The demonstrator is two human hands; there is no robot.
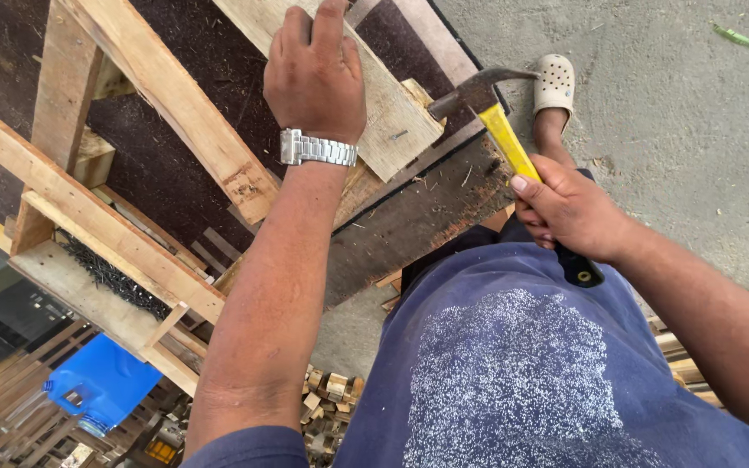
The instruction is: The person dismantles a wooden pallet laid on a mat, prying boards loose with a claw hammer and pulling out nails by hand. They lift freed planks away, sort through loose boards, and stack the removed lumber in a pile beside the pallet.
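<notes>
While the left hand (315, 69) presses flat on the plank (374, 95), the right hand (565, 208) grips the hammer (500, 130), head just right of it.

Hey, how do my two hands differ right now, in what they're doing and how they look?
The left hand lies palm-down on a pale wooden plank, fingers spread over it; the right hand is curled shut around the yellow handle of a claw hammer. The left wrist carries a silver wristwatch; the right wrist is bare. The left reaches up over the board, while the right sits near the body. Both are bare.
</notes>
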